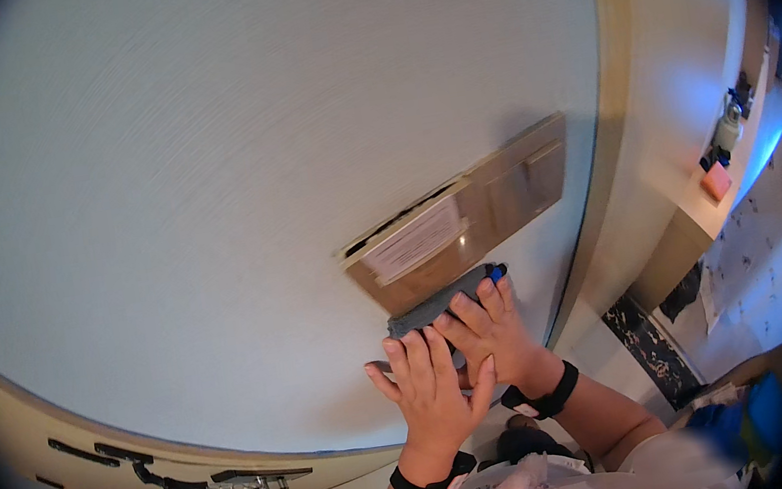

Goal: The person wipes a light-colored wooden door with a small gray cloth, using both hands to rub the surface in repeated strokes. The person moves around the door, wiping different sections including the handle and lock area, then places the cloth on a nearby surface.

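Note:
A grey cloth-like item (437, 302) with a blue and black end lies on the large white surface, just below a brownish plastic holder (504, 189). The fingertips of my left hand (432, 390) touch its lower edge, fingers spread. My right hand (492, 339) rests across its right half, fingers extended. The two hands meet near the thumbs. A white printed sheet (417, 239) sits on the holder's left part. Both wrists wear black bands. Whether either hand grips the item cannot be told.
At the lower left is a door handle and lock (263, 482) on a beige door edge. A shelf (697, 214) at the right bears a pink block (716, 182) and a small bottle (729, 131). A blue bag-like thing (769, 415) is at the lower right.

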`<state>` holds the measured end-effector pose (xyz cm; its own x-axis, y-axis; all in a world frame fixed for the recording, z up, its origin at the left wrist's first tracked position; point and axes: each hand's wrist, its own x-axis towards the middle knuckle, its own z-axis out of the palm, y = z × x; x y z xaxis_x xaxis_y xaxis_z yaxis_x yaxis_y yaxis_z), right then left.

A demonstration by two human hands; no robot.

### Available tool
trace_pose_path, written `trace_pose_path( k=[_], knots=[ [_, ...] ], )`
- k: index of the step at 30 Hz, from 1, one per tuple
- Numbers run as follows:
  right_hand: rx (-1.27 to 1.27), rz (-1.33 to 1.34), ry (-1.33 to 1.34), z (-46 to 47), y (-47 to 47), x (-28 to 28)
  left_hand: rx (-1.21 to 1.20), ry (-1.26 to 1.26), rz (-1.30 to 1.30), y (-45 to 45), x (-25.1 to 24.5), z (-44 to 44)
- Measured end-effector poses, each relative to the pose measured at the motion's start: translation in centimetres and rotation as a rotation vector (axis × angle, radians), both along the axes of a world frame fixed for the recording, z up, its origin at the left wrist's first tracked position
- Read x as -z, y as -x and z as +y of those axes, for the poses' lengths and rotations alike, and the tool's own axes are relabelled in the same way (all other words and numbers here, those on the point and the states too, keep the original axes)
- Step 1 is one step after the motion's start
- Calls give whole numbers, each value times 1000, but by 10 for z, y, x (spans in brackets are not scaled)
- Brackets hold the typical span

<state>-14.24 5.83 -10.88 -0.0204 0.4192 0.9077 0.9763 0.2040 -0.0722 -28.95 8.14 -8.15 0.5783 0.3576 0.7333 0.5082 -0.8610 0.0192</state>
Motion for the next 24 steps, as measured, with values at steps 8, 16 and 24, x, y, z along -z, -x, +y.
trace_pose_path(
  k=[8, 16, 24],
  knots=[
    [39, 33, -10, -20, -57, -1, 82, -45, 64, -47, -5, -10],
    [200, 86, -50, -28, -93, 11, 131, -96, 123, -84, -13, -14],
    [254, 114, -108, -21, -91, 31, 146, -121, 131, -86, -14, -12]
  ],
)
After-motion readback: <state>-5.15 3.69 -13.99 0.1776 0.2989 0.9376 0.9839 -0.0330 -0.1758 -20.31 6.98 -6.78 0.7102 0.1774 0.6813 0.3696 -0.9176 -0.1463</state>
